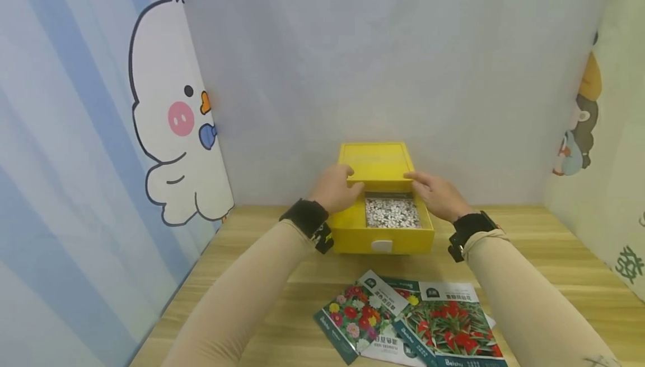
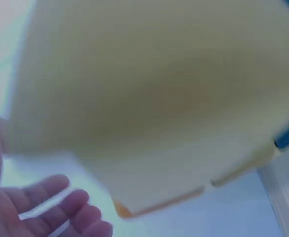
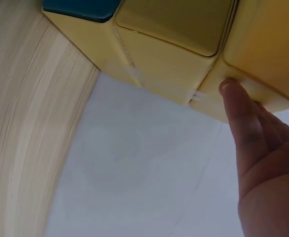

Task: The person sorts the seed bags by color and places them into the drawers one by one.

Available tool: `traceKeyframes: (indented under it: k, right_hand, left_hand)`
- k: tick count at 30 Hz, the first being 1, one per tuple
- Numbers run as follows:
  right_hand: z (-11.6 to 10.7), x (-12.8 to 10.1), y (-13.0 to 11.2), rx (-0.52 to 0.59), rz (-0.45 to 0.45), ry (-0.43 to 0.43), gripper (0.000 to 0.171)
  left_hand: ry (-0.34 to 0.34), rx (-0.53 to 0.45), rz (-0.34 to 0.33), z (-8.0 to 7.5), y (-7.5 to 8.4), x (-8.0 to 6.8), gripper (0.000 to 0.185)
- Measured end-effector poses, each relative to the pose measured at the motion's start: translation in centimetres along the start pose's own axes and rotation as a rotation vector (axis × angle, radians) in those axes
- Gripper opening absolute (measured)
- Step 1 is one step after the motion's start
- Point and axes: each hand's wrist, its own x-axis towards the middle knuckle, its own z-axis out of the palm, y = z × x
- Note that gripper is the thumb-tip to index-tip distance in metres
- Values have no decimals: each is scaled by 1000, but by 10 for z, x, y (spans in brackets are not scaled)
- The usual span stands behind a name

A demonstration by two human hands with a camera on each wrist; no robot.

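A smooth, glossy yellow box (image 1: 375,159) of stacked, round-cornered sections was seen at the far side of the wood-grained table (image 1: 252,266), before a soft grey cloth (image 1: 383,64). 1 yellow drawer (image 1: 347,241) with 1 rounded white tab (image 1: 381,246) was drawn out toward the near side; inside, at right, 1 flat piece printed with white flowers (image 1: 392,213) was seen. The right hand (image 1: 439,194) was held straight-fingered, a fingertip rested against the box. The left hand (image 1: 336,189) was spread loosely at its left; contact could not be told. At least 3 flat, glossy flower-seed packets (image 1: 360,314) were overlapped nearby.
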Motion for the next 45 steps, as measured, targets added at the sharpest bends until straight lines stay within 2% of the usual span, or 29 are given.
traceKeyframes:
  k: [5,10,13,18,22,27,32,38,45]
  right_hand:
    - [-1,-3,-1,10,-3,-28,45]
    - [-6,-6,-3,14,-35,-75,49]
    - [-11,-12,-5,44,-22,-89,55]
    - [-20,-28,-15,61,-29,-30,56]
    - [-20,-41,-29,26,-136,40,48]
    - [-13,-55,-51,-118,-392,123,30]
    - [-3,-68,-67,-247,-591,175,27]
    - [8,-76,-71,-321,-702,222,37]
    - [15,-73,-72,-352,-763,241,32]
  left_hand:
    - [-12,2,77,0,-17,2,59]
    - [-95,26,130,1,-30,0,62]
    - [-133,35,150,1,-36,-1,62]
    - [-141,40,172,4,-41,2,60]
    - [-140,27,180,6,-45,7,57]
    - [-144,23,188,8,-51,9,58]
    - [-155,0,173,11,-54,10,61]
    - [-143,-38,165,13,-52,9,59]
    - [-117,-64,143,14,-55,9,58]
